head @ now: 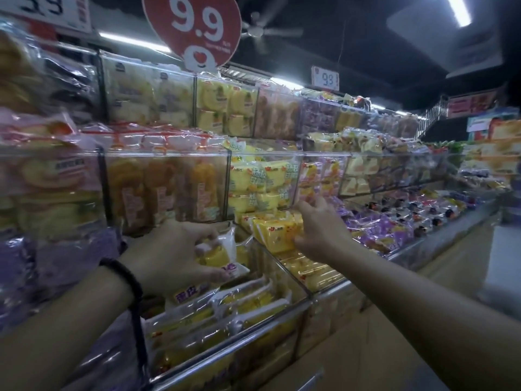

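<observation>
Clear plastic fronts [169,190] walled the middle shelf bins across the frame, leaving only their open tops free. At lower centre, the left hand [169,249] filled the gap above a bin, gripping a white-and-yellow packet [222,249], with a clear divider [282,266] just right of it. The right hand [318,224] lay against stacked yellow packets [276,232]. The aisle floor [462,249] at right stood open.
</observation>
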Demonstrator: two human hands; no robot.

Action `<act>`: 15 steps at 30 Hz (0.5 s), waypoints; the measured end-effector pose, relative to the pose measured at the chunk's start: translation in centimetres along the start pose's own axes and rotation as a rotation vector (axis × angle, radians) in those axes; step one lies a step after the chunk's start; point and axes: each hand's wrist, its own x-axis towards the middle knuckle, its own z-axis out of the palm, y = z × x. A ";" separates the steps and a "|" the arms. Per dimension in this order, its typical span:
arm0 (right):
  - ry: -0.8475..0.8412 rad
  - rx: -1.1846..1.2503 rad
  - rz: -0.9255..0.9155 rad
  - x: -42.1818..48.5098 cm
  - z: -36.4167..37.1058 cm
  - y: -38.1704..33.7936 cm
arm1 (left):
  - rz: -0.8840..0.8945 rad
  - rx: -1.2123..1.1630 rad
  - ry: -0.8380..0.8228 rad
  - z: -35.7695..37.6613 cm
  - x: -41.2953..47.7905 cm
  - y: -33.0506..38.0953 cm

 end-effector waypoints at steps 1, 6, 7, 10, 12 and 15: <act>0.054 0.026 -0.044 -0.2 -0.8 -0.7 | -0.010 0.008 -0.007 -0.2 0.0 0.0; -0.148 0.508 -0.300 -2.3 -4.0 -6.6 | -0.059 0.051 0.039 -1.7 0.1 -0.4; -0.224 0.506 -0.342 -2.8 -4.2 -7.8 | -0.060 0.035 0.036 -1.8 -0.1 -0.3; -0.287 0.440 -0.425 -3.4 -3.3 -10.0 | -0.036 0.000 0.082 -1.5 -0.3 -0.1; -0.298 0.484 -0.405 -3.2 -2.8 -10.5 | -0.017 0.003 0.131 -1.2 -0.3 -0.4; -0.264 0.572 -0.340 -2.5 -2.4 -10.0 | -0.016 -0.085 0.085 -1.6 -0.2 -0.8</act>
